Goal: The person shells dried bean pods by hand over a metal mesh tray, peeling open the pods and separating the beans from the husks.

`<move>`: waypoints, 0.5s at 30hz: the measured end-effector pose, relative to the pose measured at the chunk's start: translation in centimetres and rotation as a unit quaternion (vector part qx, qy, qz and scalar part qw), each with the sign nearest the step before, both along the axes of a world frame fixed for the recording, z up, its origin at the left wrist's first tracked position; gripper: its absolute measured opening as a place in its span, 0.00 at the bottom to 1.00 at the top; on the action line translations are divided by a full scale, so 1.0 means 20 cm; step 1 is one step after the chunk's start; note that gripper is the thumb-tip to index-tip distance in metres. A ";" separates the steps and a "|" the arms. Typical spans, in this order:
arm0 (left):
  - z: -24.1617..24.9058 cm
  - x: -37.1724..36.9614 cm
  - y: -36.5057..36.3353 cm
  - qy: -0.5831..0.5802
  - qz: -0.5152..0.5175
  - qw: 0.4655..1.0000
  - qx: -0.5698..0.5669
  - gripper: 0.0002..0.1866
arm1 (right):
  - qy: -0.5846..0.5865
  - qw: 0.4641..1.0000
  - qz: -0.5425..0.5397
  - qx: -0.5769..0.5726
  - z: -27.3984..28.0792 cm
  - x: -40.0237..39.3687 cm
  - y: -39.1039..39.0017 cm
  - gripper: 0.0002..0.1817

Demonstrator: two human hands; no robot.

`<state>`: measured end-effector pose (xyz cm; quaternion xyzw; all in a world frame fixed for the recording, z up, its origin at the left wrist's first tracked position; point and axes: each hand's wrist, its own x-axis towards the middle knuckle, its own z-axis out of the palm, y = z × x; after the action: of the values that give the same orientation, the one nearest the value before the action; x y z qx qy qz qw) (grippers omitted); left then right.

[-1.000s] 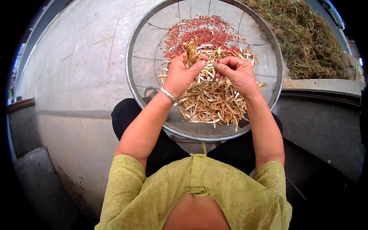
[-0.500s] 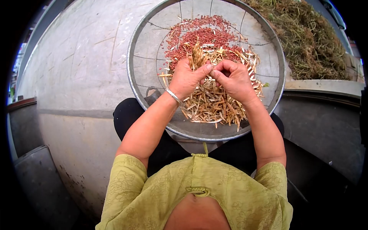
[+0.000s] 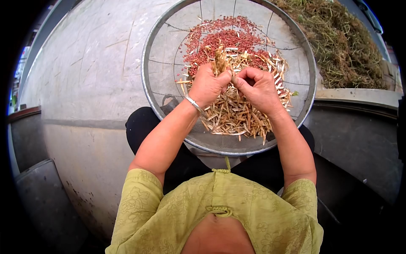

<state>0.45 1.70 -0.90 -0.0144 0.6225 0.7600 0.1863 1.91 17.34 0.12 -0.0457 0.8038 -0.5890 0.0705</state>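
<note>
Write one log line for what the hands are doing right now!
left hand: shut on pod bunch | right hand: pinching a pod | sieve: red beans far side, pod pile near side

Both arms reach forward from the shoulders, bare below short sleeves, and bend inward so that the forearms converge. The left hand [image 3: 208, 86] is closed in a fist, knuckles up and thumb pressed toward the forefinger, gripping a bunch that sticks up above it. A thin bracelet [image 3: 194, 104] rings the left wrist. The right hand [image 3: 258, 89] is curled too, back facing up, its thumb and forefinger pinched together at the tips. The two hands sit just beside each other, thumbs nearly touching, at about the same height. Both wrists are slightly flexed.
</note>
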 end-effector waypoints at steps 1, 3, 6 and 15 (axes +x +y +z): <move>-0.01 0.00 0.00 0.000 0.000 1.000 0.000 0.05 | 0.000 1.000 0.000 0.000 0.00 0.00 0.00 0.07; -0.03 0.00 0.00 0.025 -0.003 1.000 0.000 0.05 | 0.007 1.000 -0.012 0.005 0.01 0.01 -0.01 0.07; -0.02 0.00 0.00 0.039 -0.012 0.999 -0.025 0.06 | 0.020 1.000 -0.011 0.003 -0.01 0.01 0.00 0.06; -0.02 -0.03 -0.02 0.011 0.036 0.999 0.018 0.10 | -0.155 0.972 0.080 -0.159 0.01 0.00 0.02 0.06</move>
<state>-0.19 1.40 -1.28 -0.0254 0.6101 0.7772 0.1521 1.94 17.68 0.38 -0.0281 0.6726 -0.7018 0.2330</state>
